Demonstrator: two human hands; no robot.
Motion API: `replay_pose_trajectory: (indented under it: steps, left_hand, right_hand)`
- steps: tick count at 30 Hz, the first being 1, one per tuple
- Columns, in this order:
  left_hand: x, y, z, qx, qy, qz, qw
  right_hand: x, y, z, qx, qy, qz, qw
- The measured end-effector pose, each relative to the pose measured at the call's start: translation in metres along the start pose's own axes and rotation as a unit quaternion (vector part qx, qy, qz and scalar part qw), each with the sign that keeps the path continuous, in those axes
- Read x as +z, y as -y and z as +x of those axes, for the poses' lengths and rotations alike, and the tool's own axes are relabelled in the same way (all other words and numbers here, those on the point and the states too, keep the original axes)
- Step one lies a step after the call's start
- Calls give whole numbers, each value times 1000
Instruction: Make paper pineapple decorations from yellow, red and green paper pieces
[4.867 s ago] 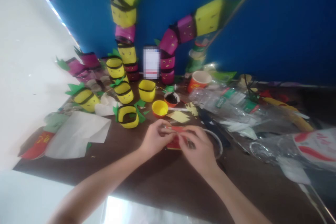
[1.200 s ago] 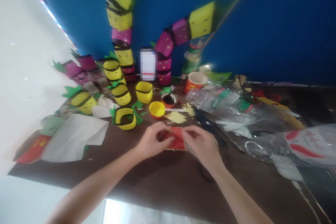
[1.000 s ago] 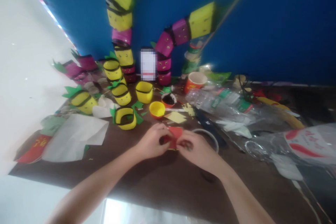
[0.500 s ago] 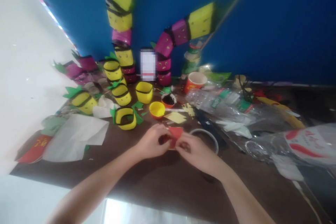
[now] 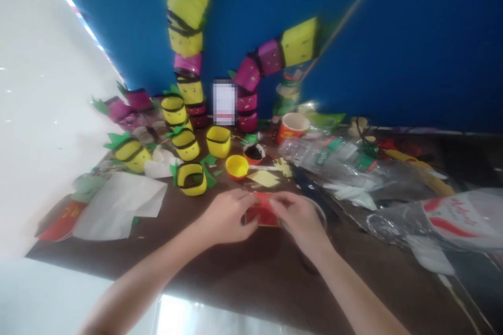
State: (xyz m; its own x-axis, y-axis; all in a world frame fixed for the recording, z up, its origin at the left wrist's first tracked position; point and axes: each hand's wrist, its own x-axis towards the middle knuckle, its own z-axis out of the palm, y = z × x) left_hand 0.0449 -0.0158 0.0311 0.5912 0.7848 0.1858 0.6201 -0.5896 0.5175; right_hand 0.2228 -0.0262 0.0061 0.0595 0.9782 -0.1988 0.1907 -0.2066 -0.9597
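Note:
In the head view a small red piece [image 5: 268, 215], paper-like with a pale yellowish lower edge, lies between my hands just above or on the dark table [image 5: 220, 272]. My left hand [image 5: 230, 217] is curled around its left side, thumb and fingers closing on it. My right hand [image 5: 304, 220] pinches its upper right edge between thumb and fingertips. Fingers cover both ends of the piece, and blur hides its exact form. Behind my right hand a pale curved loop [image 5: 323, 214] partly shows. A yellow square of paper [image 5: 265, 178] and a small yellow-lined cup [image 5: 236, 167] lie just beyond.
Yellow pineapple-like cups [image 5: 191, 180] with green leaves stand at left, near white paper [image 5: 118, 204]. Clear plastic bottles [image 5: 330, 157] and a large bottle [image 5: 459, 220] lie at right. An orange paper cup [image 5: 293, 128] and a phone [image 5: 224, 102] stand at the back.
The red piece stays between my hands. My right fingers have shifted from its middle to its upper right edge, and more of its red surface shows. The view has tilted slightly.

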Motion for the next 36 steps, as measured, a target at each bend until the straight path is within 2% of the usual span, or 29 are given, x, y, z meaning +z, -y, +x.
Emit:
replay_pose_trajectory:
  steps: [2, 5, 6, 8, 9, 10, 13, 15, 18, 21, 23, 25, 27, 29, 31, 36]
  left_hand:
    - [-21, -8, -10, -35, -10, 79, 996]
    - [-48, -14, -36, -159, -91, 127, 975]
    - [-52, -13, -44, -194, -149, 126, 961]
    - [-48, -7, -57, -251, -334, 133, 899]
    - [-41, -1, -59, -270, -391, 121, 872]
    - [-33, 5, -59, -275, -421, 107, 858]
    - [-6, 26, -49, -290, -395, 56, 870]
    - [3, 35, -41, -307, -390, 39, 867]
    - [-2, 38, -38, -314, -407, -18, 858]
    - [-17, 30, -39, -313, -420, -166, 836]
    - [-25, 24, -35, -274, -380, -312, 827]
    - [-27, 20, -27, -222, -293, -446, 816]
    - [-23, 20, -17, -186, -194, -529, 805]
    - [-14, 20, -9, -159, -128, -568, 797]
    - [-6, 20, -6, -138, -108, -579, 796]
    - [1, 16, -11, -109, -122, -560, 812]
  right_hand:
    - [2, 0, -2, 1, -5, 2, 1000]
    - [3, 2, -5, 0, -8, 3, 1000]
    - [4, 3, -6, 1, -7, 3, 1000]
    - [4, 3, -7, 4, -3, 3, 1000]
    - [4, 3, -7, 7, 0, 4, 1000]
    - [5, 2, -7, 10, 3, 5, 1000]
    - [6, 2, -6, 15, 6, 13, 1000]
    - [7, 3, -5, 14, -1, 22, 1000]
    - [6, 4, -5, 13, -8, 29, 999]
    - [5, 2, -4, 21, -8, 54, 998]
    - [4, 0, -4, 30, 4, 94, 995]
    - [4, 1, -5, 35, 24, 139, 989]
    - [4, 4, -7, 35, 41, 181, 982]
    - [5, 8, -8, 40, 44, 208, 976]
    - [6, 10, -9, 54, 44, 214, 974]
    - [8, 4, -7, 73, 64, 220, 971]
